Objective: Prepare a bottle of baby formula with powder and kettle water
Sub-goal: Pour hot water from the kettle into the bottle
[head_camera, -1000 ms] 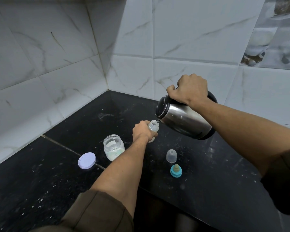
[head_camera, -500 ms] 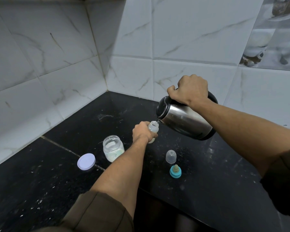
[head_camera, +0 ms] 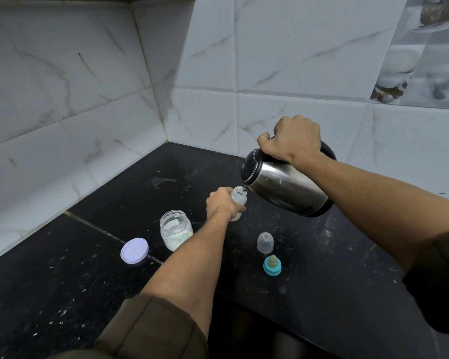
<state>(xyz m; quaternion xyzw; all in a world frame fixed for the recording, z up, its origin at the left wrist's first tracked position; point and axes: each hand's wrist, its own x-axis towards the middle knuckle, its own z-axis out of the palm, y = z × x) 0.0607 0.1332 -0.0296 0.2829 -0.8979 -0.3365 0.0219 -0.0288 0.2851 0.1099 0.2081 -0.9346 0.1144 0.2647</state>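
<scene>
Black counter (head_camera: 322,294): jar (head_camera: 176,230), lid (head_camera: 134,250), cap (head_camera: 265,242), teat (head_camera: 272,265).

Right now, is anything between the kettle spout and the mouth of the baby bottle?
Nothing visible. The right hand tilts the kettle, spout at the open bottle mouth; the left hand grips the bottle lower down.

Left grip (head_camera: 222,203) and right grip (head_camera: 294,137) (held higher) clenched.

Kettle (head_camera: 285,187): silver body, black lid; surface (head_camera: 322,294): black, white-flecked; nipple ring (head_camera: 272,268): teal; jar lid (head_camera: 134,250): pale lilac; wall tiles (head_camera: 283,47): white, grey-veined marble
</scene>
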